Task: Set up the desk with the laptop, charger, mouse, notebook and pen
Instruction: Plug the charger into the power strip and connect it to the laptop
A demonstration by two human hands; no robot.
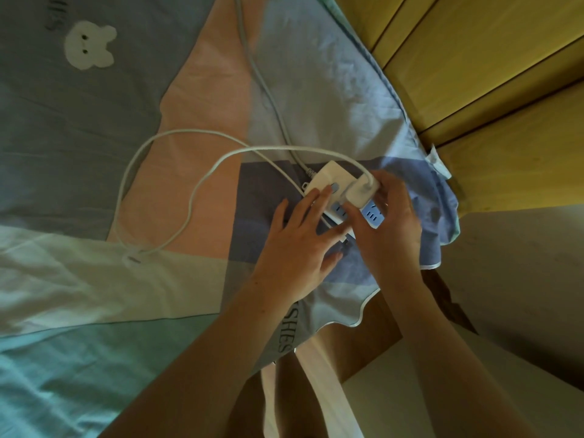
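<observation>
A white power strip point(328, 180) with blue sockets lies on a patchwork bedspread point(94, 153) near the bed's right corner. A white charger block point(360, 192) sits plugged into it. My right hand point(388, 229) is closed around the charger block from the right. My left hand point(300, 245) lies flat with its fingers pressing on the strip's near edge. The charger's white cable point(158, 191) loops out to the left across the bedspread and ends in a connector point(134, 259). Laptop, mouse, notebook and pen are out of view.
The strip's grey cord point(262, 80) runs up toward the top of the view. A yellow wooden panel point(489, 74) stands at the upper right. The bedspread's corner point(436, 257) hangs over the bed edge, with pale floor point(521, 295) beyond it.
</observation>
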